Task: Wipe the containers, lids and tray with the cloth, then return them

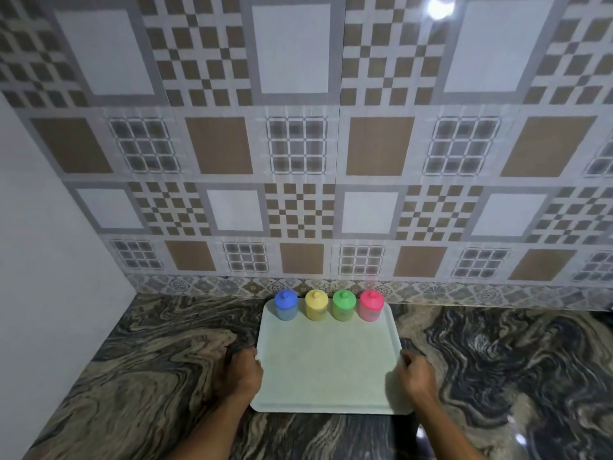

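Currently: tray (pixel 328 363) on marbled counter (pixel 159 353), left hand (pixel 243 373) and right hand (pixel 416 373) gripping its side rims; lidded blue container (pixel 286 305), yellow container (pixel 316 306), green container (pixel 344 306), pink container (pixel 371 306) along far rim.

Four lidded containers (pixel 343 307) crowd the far edge of the tray (pixel 326 366) just before the tiled wall (pixel 298 194), reachable from front or above, while the tray's near part and the worktop (pixel 159 360) either side give room, a plain wall (pixel 49 260) closing the left.
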